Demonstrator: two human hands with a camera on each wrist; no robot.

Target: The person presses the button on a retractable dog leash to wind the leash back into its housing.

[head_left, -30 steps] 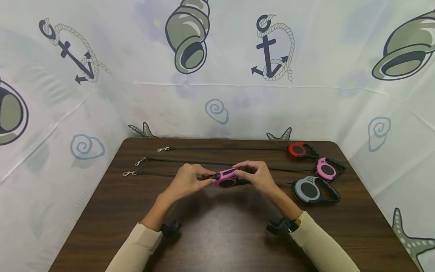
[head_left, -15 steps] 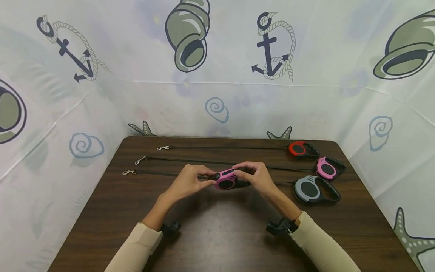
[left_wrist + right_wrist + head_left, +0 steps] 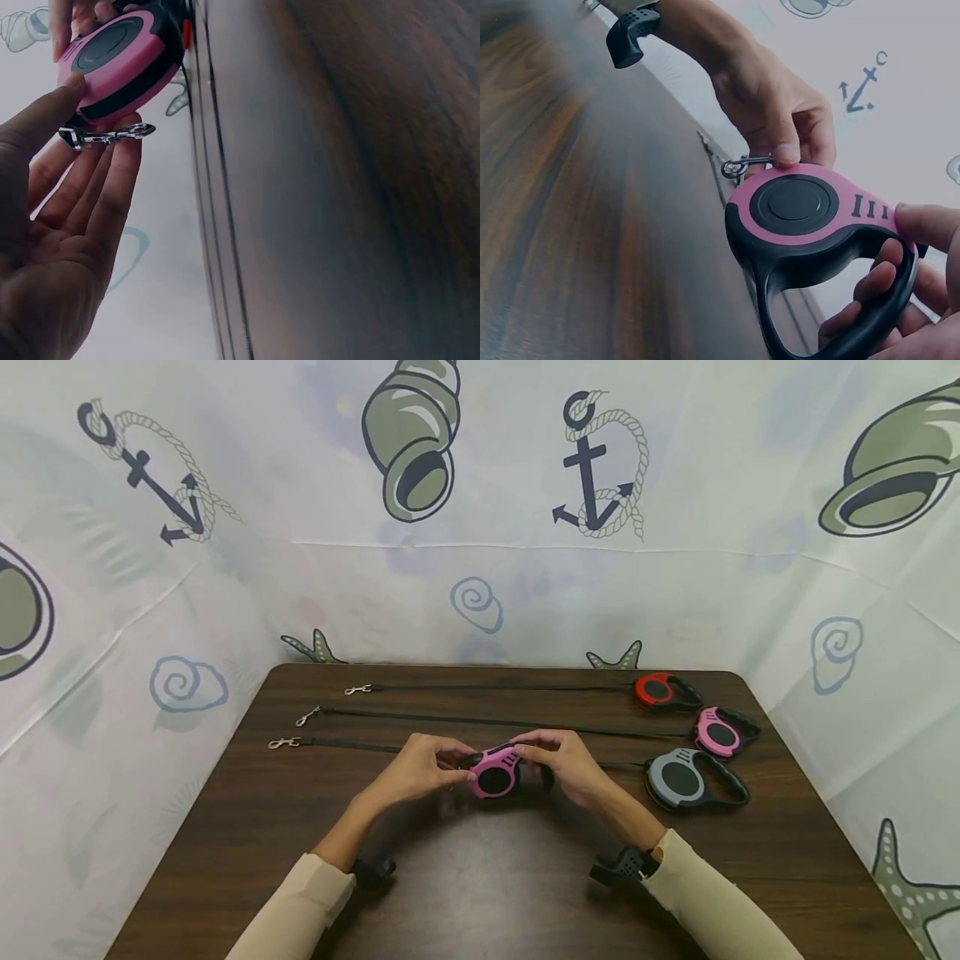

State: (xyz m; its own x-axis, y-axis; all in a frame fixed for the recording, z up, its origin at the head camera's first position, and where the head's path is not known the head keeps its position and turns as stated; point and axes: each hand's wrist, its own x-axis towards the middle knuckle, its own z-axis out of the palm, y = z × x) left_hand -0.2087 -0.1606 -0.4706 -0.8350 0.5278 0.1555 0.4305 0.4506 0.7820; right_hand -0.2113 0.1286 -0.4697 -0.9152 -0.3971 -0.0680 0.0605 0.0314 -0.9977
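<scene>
Both hands hold a pink and black retractable dog leash (image 3: 493,774) just above the table, near its middle. My left hand (image 3: 420,772) pinches the rounded end of the casing between thumb and fingers. Beside those fingers hangs the leash's silver snap hook (image 3: 109,135), close to the casing. My right hand (image 3: 567,766) grips the other end; in the right wrist view its fingers curl round the black loop handle (image 3: 885,315) and its thumb presses the pink shell. The round black disc (image 3: 793,204) on the casing faces that wrist camera.
Three more retractable leashes lie at the right: red (image 3: 655,691), pink (image 3: 717,734) and grey (image 3: 678,778). Their black cords stretch left across the dark wooden table (image 3: 480,885) to metal hooks (image 3: 285,743). A printed cloth (image 3: 517,610) hangs behind.
The held pink leash has tipped so its round face turns more toward the head camera, and it sits slightly lower. My hands shifted a little with it; the lying leashes stay put.
</scene>
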